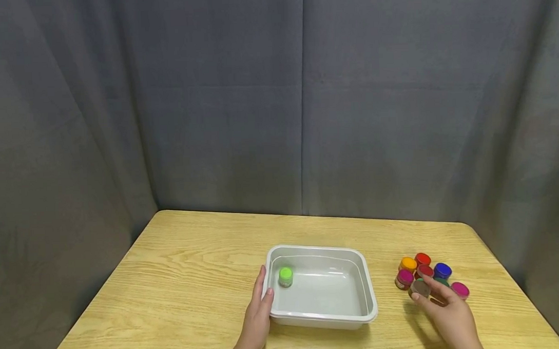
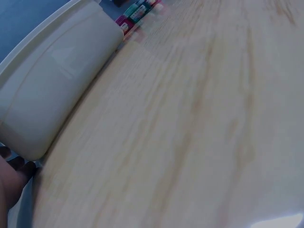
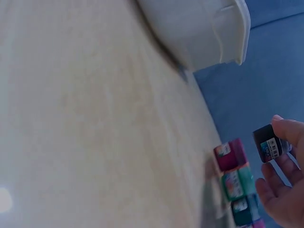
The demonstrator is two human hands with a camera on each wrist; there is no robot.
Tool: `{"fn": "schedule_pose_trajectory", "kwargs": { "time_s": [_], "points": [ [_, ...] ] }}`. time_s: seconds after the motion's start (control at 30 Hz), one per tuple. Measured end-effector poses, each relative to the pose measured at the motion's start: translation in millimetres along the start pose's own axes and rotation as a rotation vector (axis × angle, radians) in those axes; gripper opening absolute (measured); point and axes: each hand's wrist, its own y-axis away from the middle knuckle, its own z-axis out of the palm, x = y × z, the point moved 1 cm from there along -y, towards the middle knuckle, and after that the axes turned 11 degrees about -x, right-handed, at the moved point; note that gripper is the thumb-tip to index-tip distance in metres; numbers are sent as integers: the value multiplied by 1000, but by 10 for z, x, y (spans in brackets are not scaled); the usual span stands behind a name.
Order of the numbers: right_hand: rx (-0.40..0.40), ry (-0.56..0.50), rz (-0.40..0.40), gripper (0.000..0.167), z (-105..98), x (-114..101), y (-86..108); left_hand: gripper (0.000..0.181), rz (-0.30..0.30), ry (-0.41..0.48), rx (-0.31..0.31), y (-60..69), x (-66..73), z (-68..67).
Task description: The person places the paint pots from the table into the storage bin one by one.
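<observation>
Dark cylindrical jar [image 1: 420, 290]: your right hand [image 1: 452, 312] pinched it; your straight-fingered left hand [image 1: 258, 317] touched the pale rectangular tub [image 1: 323, 298].

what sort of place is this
Probably a curtained-off tabletop workspace, perhaps a staged one: grey curtains hang behind and beside a wooden table, which holds a white tub and small colourful jars.

Dark labelled jar [image 1: 419, 290] held raised, coloured jars [image 1: 425, 271] clustered near it, green-lidded jar [image 1: 285, 276] placed upright in pale tub [image 1: 325, 296]
</observation>
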Motion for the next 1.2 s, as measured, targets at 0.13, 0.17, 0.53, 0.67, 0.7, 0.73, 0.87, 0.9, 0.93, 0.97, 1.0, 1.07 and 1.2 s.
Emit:
{"fn": "schedule_pose_trajectory", "kwargs": {
  "time_s": [0.13,0.17,0.53,0.67,0.7,0.73,0.87,0.9,0.93,0.97,1.0,1.07,1.2],
  "points": [
    [-34,2,-16,80,-22,-140,-14,53,1,7,-3,6,18,-6],
    [-40,3,-17,80,-23,-174,-25,54,0,8,-4,6,21,-7],
    [-83,-77,-126,69,77,-552,-106,53,-9,10,7,0,21,-5],
    [-109,-108,-146,67,145,-682,-137,53,-21,13,5,-1,30,-1],
    [-117,-118,-151,66,169,-710,-141,53,-22,14,3,0,30,-1],
    [-123,-122,-155,66,191,-740,-147,53,-25,15,0,1,31,0],
    [-152,-140,-182,61,282,-856,-171,53,-27,12,-6,10,26,7],
    [-159,-146,-188,60,306,-887,-174,53,-25,9,-6,12,24,9],
    [-164,-153,-195,59,329,-922,-181,54,-24,6,-4,13,26,10],
    [-171,-160,-202,58,353,-956,-187,54,-23,4,-4,14,26,10],
    [-177,-165,-206,57,378,-988,-193,54,-22,2,-2,16,29,10],
    [-189,-169,-213,57,428,-1048,-215,54,-22,3,-1,19,31,10],
    [-216,-189,-222,56,539,-1147,-273,54,-24,8,1,19,31,10]
  ]
}}
